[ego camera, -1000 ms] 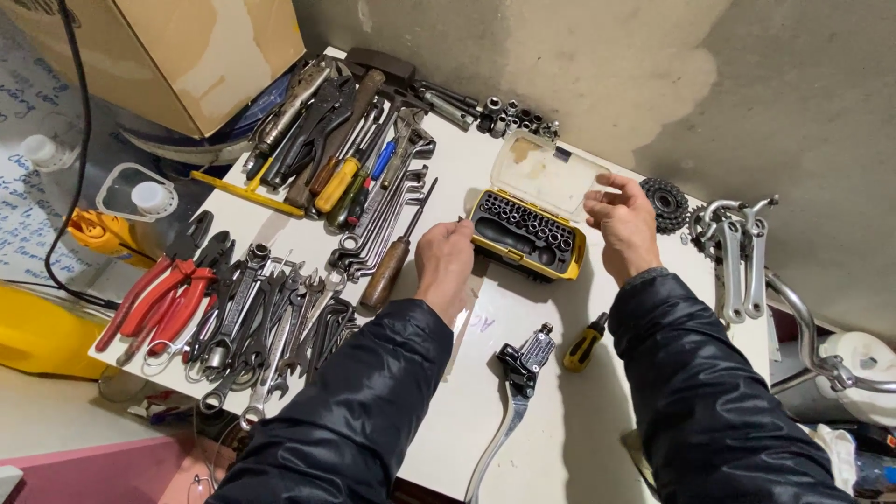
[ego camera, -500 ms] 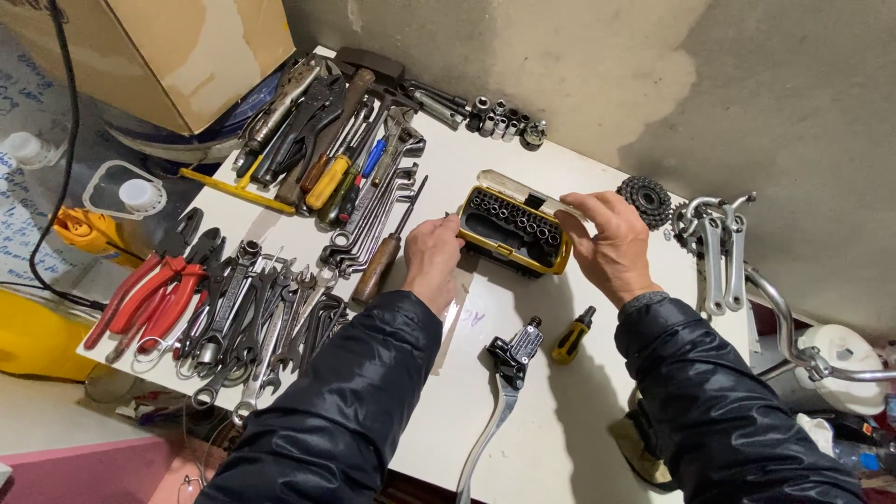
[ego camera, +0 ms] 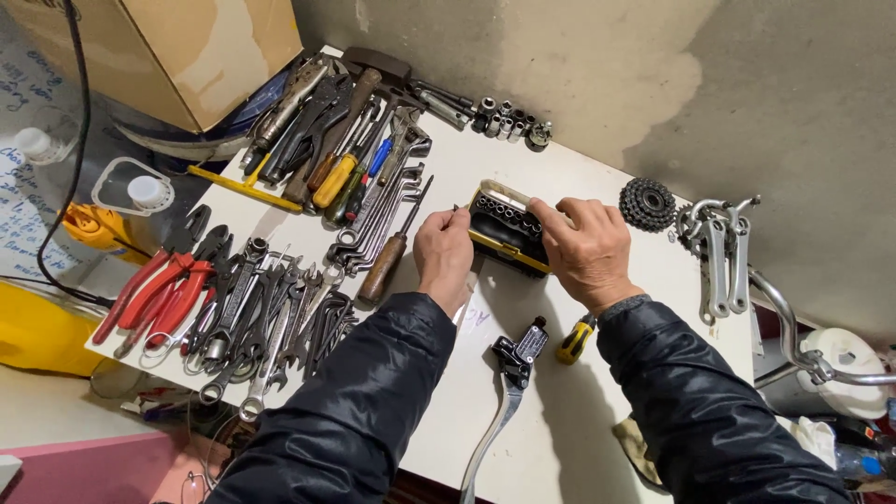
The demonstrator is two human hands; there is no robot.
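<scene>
Two hands meet at the middle of a white bench (ego camera: 644, 280) crowded with tools, and everything else fans out around them. Largest after the bench is a cardboard box (ego camera: 187, 47) at the far left corner, standing off the working surface. Next come the laid-out rows: hammers, pliers and screwdrivers (ego camera: 345, 131) side by side along the far edge, then red-handled pliers (ego camera: 154, 289) and a spread of spanners (ego camera: 261, 317) on the near left — each lying flat and apart enough to be picked out singly. To the right sit a pair of bicycle crank arms (ego camera: 723, 252) and, just beside them, a black toothed cog cluster (ego camera: 647, 203).

At the centre lies the socket case (ego camera: 504, 233), black with a yellow rim, its lid tipped partway over the rows of bits. The right hand (ego camera: 583, 252) is closed over the case's right end, fingers curled across the top and thumb on the near side, which steadies it. The left hand (ego camera: 443, 252) has its fingertips pinched together at the case's left edge, touching it; whether it grips a small bit there is too fine to tell.

Nearer lie a brake lever (ego camera: 509, 373), a wooden-handled screwdriver (ego camera: 387, 261), and smallest, a stubby yellow-handled driver (ego camera: 576, 338).
</scene>
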